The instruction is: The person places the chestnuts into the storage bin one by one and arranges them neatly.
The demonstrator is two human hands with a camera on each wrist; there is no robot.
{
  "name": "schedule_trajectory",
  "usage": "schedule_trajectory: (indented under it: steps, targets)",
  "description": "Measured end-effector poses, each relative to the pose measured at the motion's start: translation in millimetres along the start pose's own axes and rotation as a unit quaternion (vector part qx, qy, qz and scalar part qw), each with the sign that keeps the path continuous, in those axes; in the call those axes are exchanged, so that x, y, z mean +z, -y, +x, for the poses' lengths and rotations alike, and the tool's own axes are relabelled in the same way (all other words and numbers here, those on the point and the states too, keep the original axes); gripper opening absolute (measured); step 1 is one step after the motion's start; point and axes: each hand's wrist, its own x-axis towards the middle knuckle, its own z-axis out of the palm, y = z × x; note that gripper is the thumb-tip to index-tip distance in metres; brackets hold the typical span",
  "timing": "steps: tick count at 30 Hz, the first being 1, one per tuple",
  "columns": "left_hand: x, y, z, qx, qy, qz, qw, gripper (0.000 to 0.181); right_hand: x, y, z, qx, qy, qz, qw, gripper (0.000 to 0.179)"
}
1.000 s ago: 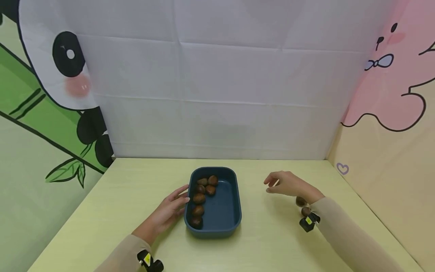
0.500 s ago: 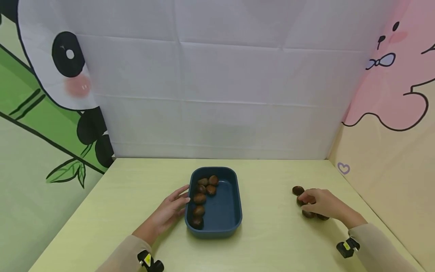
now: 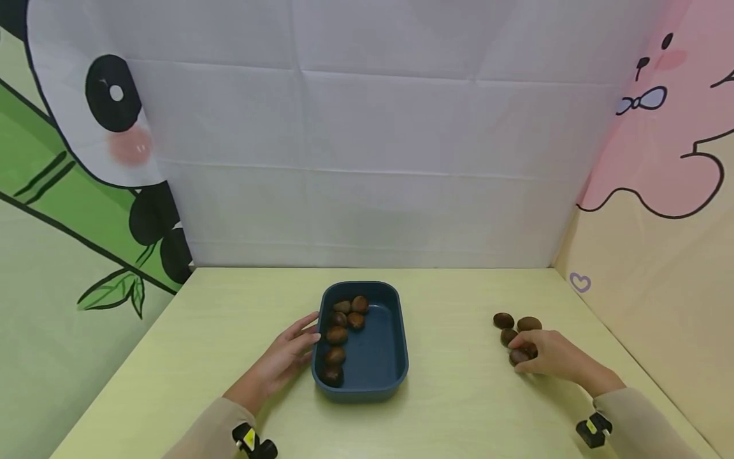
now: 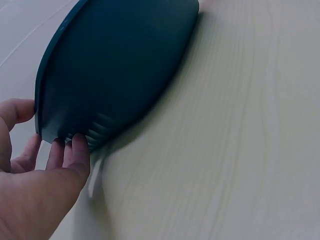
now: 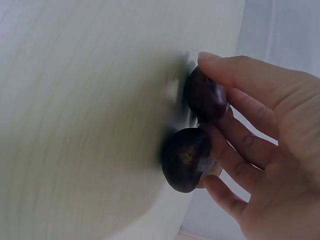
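A blue rectangular container (image 3: 381, 350) stands on the table, with several brown chestnuts (image 3: 336, 335) along its left side. My left hand (image 3: 283, 357) rests its nearly straight fingertips against the container's left wall. At the right, my right hand (image 3: 550, 360) reaches down over a small group of chestnuts. Between its thumb and fingers it pinches one chestnut (image 5: 207, 97). A second chestnut (image 5: 185, 160) lies against the lower fingers in the right wrist view. The fingers partly hide the chestnuts beneath them in the head view.
Other loose chestnuts (image 3: 503, 320) lie just beyond the right hand on the pale yellow table (image 3: 447, 408). A white cloth (image 3: 373, 159) hangs behind the table, and printed panels flank it.
My right hand has moved right and toward me from beside the container to the loose chestnuts, then closed its thumb and fingers on one. The left hand and container stay put.
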Motion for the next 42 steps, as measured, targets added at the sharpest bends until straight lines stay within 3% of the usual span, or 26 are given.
schedule_trajectory:
  steps: [9,16,28,42]
  targets:
    - [0.2,-0.1,-1.3,-0.002,0.005,-0.004,1.0000,0.063,-2,2,0.6,-0.015,-0.005,-0.011,0.9998,0.032]
    - [0.1,-0.2,0.4,0.000,0.002,-0.009,1.0000,0.062,-10,24,11.7,-0.042,-0.008,-0.017,0.9989,0.032]
    - [0.3,0.1,-1.5,0.001,0.003,-0.011,0.9999,0.063,-10,78,58.6,-0.118,0.002,0.036,0.9923,0.032]
    - [-1.2,1.8,-0.5,0.006,0.013,-0.014,0.9998,0.063,19,140,118.8,-0.205,0.003,0.073,0.9761,0.035]
